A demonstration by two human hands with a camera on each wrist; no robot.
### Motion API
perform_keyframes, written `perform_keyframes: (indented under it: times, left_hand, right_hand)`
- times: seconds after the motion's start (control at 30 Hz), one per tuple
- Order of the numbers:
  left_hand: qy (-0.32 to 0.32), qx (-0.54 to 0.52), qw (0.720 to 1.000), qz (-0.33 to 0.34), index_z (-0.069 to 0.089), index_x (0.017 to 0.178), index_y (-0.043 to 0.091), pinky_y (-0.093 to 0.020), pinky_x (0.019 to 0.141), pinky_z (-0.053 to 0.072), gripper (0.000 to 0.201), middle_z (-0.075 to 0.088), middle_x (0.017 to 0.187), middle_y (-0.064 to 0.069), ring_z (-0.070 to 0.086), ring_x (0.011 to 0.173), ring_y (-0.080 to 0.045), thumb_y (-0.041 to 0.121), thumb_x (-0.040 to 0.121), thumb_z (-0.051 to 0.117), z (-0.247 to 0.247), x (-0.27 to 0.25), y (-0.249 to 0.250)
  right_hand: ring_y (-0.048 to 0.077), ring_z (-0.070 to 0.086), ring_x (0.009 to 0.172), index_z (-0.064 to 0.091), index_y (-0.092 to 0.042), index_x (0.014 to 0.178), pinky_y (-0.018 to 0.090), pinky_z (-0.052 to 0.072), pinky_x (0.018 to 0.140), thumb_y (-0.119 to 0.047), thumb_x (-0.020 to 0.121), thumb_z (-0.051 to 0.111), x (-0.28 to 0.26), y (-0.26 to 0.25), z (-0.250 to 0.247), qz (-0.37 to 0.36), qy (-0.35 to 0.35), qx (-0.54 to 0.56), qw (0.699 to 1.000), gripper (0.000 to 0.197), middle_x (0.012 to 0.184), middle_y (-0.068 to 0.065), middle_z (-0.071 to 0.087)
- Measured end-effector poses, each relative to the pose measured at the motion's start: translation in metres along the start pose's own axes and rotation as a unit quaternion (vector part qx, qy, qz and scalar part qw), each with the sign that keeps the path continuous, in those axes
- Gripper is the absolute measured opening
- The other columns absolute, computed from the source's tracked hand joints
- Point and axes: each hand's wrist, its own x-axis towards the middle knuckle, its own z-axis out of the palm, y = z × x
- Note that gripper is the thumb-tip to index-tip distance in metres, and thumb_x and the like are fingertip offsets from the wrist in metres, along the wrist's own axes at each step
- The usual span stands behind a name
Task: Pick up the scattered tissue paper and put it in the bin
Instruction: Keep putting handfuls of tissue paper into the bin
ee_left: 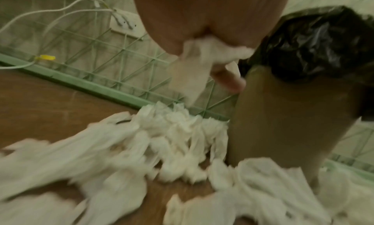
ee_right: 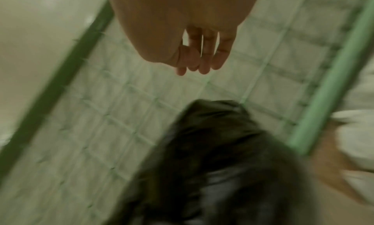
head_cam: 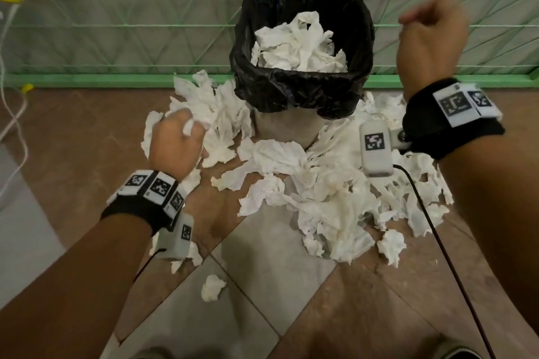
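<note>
Your forearms are bare, with no sleeves. Each wrist wears a black fabric band (head_cam: 446,128) carrying white tiles printed with black square fiducial markers (head_cam: 456,105). On each band's inner side sits a pale, rounded camera box (head_cam: 375,148) with its own marker, and a thin dark cable (head_cam: 455,268) trails from each box toward you. The left box (head_cam: 178,237) looks to be the same model, though shadow dulls it.

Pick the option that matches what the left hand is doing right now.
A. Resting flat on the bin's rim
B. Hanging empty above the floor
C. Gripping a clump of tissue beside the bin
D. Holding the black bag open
C: the left hand has its fingers curled round a tissue clump, to the left of the bin and above the tissue on the floor.
</note>
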Motion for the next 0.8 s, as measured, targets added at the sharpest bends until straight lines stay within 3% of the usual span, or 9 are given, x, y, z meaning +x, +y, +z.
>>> perform_keyframes:
  times: [0.13, 0.23, 0.3, 0.37, 0.43, 0.53, 0.6, 0.7, 0.8]
  left_hand:
    - [0.076, -0.065, 0.994, 0.046, 0.036, 0.092, 0.028, -0.050, 0.065, 0.057, 0.010, 0.055, 0.089, 0.003, 0.066, 0.081, -0.022, 0.020, 0.093, 0.042, -0.014, 0.030, 0.051]
    - [0.095, -0.092, 0.986, 0.102, 0.038, 0.090, 0.034, -0.016, 0.054, 0.045, 0.021, 0.047, 0.080, 0.013, 0.049, 0.061, 0.002, 0.014, 0.094, 0.042, -0.024, 0.061, 0.102]
    - [0.069, -0.012, 0.989, 0.133, 0.035, 0.070, 0.033, -0.011, 0.058, 0.029, 0.033, 0.036, 0.071, 0.018, 0.033, 0.059, 0.005, 0.010, 0.092, 0.040, -0.029, 0.086, 0.136]
    - [0.024, 0.018, 0.991, 0.133, 0.030, 0.065, 0.035, -0.016, 0.068, 0.033, 0.039, 0.034, 0.074, 0.020, 0.035, 0.067, 0.004, 0.005, 0.090, 0.036, -0.027, 0.107, 0.157]
    - [-0.019, -0.046, 0.984, 0.172, 0.042, 0.071, 0.037, -0.025, 0.075, 0.044, 0.029, 0.054, 0.083, 0.006, 0.057, 0.080, -0.009, 0.015, 0.090, 0.035, -0.019, 0.114, 0.173]
    - [-0.116, -0.158, 0.965, 0.173, 0.060, 0.089, 0.027, -0.012, 0.065, 0.047, 0.025, 0.062, 0.098, 0.003, 0.060, 0.084, -0.002, 0.021, 0.095, 0.037, 0.002, 0.108, 0.191]
    - [-0.146, -0.163, 0.962, 0.166, 0.065, 0.098, 0.027, -0.015, 0.074, 0.048, 0.029, 0.062, 0.098, 0.011, 0.058, 0.085, 0.001, 0.023, 0.094, 0.037, 0.014, 0.107, 0.192]
    - [-0.026, -0.173, 0.970, 0.171, 0.061, 0.088, 0.038, -0.032, 0.091, 0.042, 0.031, 0.057, 0.098, 0.012, 0.052, 0.094, -0.006, 0.018, 0.083, 0.038, 0.015, 0.113, 0.175]
    - [0.157, -0.272, 0.948, 0.050, 0.052, 0.071, 0.032, -0.030, 0.069, 0.043, 0.021, 0.053, 0.077, 0.007, 0.048, 0.071, -0.013, 0.017, 0.081, 0.041, 0.011, 0.111, 0.132]
  right_hand:
    - [0.037, 0.065, 0.101, 0.063, -0.019, 0.105, 0.048, 0.053, 0.091, -0.030, 0.077, 0.056, -0.011, 0.086, -0.009, 0.158, -0.190, -0.239, 0.939, 0.032, 0.117, 0.021, 0.064]
    - [0.044, 0.059, 0.106, 0.043, -0.032, 0.133, 0.045, 0.049, 0.097, -0.044, 0.083, 0.063, -0.052, 0.128, -0.018, 0.194, -0.357, -0.385, 0.829, 0.054, 0.148, 0.022, 0.022]
    - [0.045, 0.057, 0.107, 0.041, -0.029, 0.131, 0.044, 0.050, 0.095, -0.047, 0.086, 0.061, -0.077, 0.146, -0.021, 0.192, -0.392, -0.401, 0.806, 0.053, 0.146, 0.019, 0.021]
    - [0.040, 0.057, 0.102, 0.049, -0.019, 0.114, 0.039, 0.049, 0.087, -0.035, 0.088, 0.061, -0.088, 0.157, -0.024, 0.146, -0.399, -0.400, 0.812, 0.032, 0.131, 0.020, 0.041]
    - [0.037, 0.057, 0.099, 0.053, -0.015, 0.103, 0.033, 0.043, 0.079, -0.013, 0.087, 0.056, -0.082, 0.158, -0.028, 0.104, -0.389, -0.398, 0.824, 0.016, 0.113, 0.017, 0.057]
    - [0.035, 0.060, 0.096, 0.048, -0.016, 0.121, 0.029, 0.038, 0.074, -0.009, 0.088, 0.055, -0.054, 0.142, -0.038, 0.098, -0.382, -0.377, 0.838, 0.034, 0.098, 0.011, 0.058]
    - [0.035, 0.059, 0.101, 0.051, -0.013, 0.124, 0.029, 0.039, 0.077, -0.019, 0.092, 0.055, -0.030, 0.123, -0.045, 0.090, -0.366, -0.374, 0.847, 0.034, 0.107, 0.016, 0.062]
    - [0.033, 0.059, 0.101, 0.066, -0.008, 0.105, 0.034, 0.043, 0.085, -0.035, 0.094, 0.053, 0.003, 0.092, -0.055, 0.070, -0.350, -0.345, 0.868, 0.032, 0.115, 0.020, 0.066]
    - [0.032, 0.057, 0.116, 0.063, -0.009, 0.116, 0.039, 0.042, 0.098, -0.050, 0.092, 0.054, 0.020, 0.054, -0.065, 0.048, -0.309, -0.303, 0.900, 0.049, 0.124, 0.016, 0.063]
